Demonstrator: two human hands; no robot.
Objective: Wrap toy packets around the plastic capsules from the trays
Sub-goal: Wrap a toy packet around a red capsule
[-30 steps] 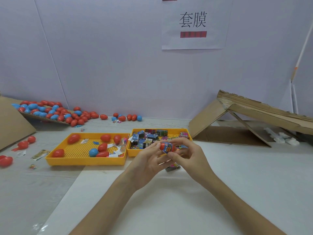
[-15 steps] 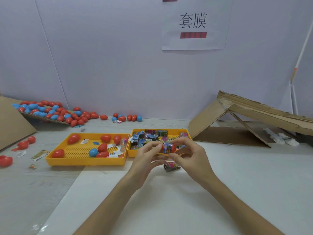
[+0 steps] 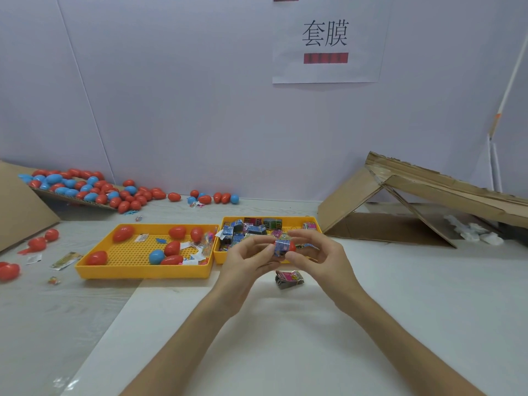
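Just near of the right yellow plastic tray (image 3: 294, 222) of printed packets, the left hand (image 3: 245, 262) and right hand (image 3: 324, 261) pinch between curled fingertips a red egg-shaped plastic capsule (image 3: 292, 247) with a blue printed toy packet (image 3: 281, 247) round its middle; the left yellow tray (image 3: 143, 271) holds loose red and blue capsules

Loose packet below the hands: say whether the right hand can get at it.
Likely yes once freed: the packet lies uncovered just below the right hand, which pinches the capsule with the left hand.
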